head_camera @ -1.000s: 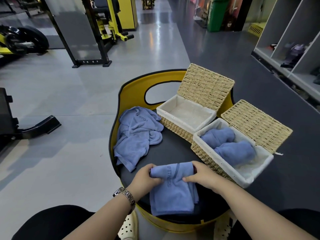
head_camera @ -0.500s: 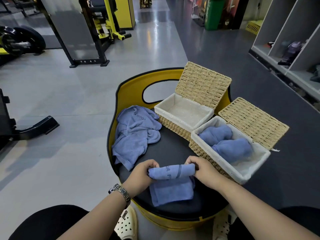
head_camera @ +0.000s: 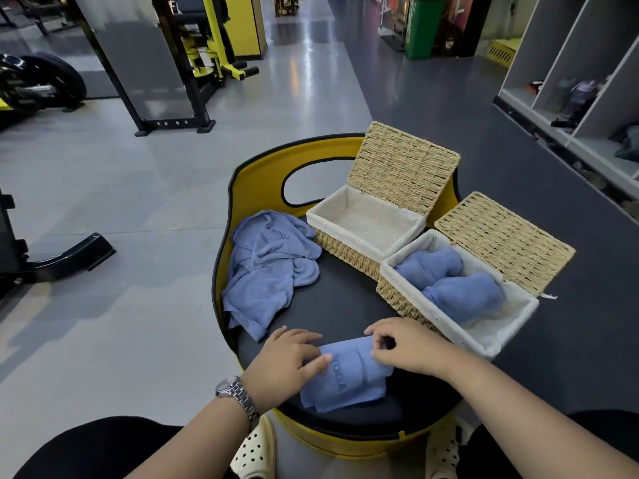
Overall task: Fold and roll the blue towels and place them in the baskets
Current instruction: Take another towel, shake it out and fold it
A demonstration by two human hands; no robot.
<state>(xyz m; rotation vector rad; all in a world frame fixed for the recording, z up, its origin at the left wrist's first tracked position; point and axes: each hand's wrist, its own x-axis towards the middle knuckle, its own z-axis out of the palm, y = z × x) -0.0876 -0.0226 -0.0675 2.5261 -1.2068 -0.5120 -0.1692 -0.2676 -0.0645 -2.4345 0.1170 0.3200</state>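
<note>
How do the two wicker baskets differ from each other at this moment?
The far basket holds no towels; the near basket holds two rolled blue towels. The far basket stands beside the loose towel pile; the near basket is next to the right hand. Both have white liners and open lids.

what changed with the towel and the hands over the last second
Both hands have rolled the towel toward the person, so less flat cloth is left. The left hand now presses on its left end; the right hand pinches the right end. The loose towel pile and both baskets are unchanged.
</note>
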